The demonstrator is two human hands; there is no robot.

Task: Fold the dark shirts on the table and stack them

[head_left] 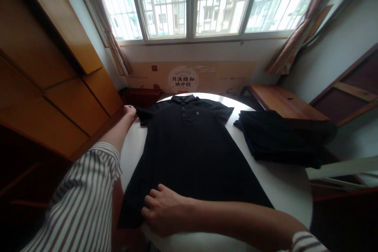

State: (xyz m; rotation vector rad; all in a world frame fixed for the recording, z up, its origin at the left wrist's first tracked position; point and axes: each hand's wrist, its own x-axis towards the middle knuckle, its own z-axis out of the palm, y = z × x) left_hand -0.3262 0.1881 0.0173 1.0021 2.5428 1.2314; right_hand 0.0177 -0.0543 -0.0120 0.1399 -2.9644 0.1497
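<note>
The black fabric polo shirt (189, 149) lay flat, unfolded, my left hand (130, 110) pinching its sleeve (144, 117), my right hand (162, 208) clutching its lower end; the dark cloth pile (274, 138) sat folded.

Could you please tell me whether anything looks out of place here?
Only slightly: the black shirt lies front up, but its hem seems to overhang the table at the picture's lower left. Nothing looks spilled.

Black polo shirt (189, 149), white round table (283, 189), striped sleeves (85, 189), orange-brown cupboards (76, 114)
</note>
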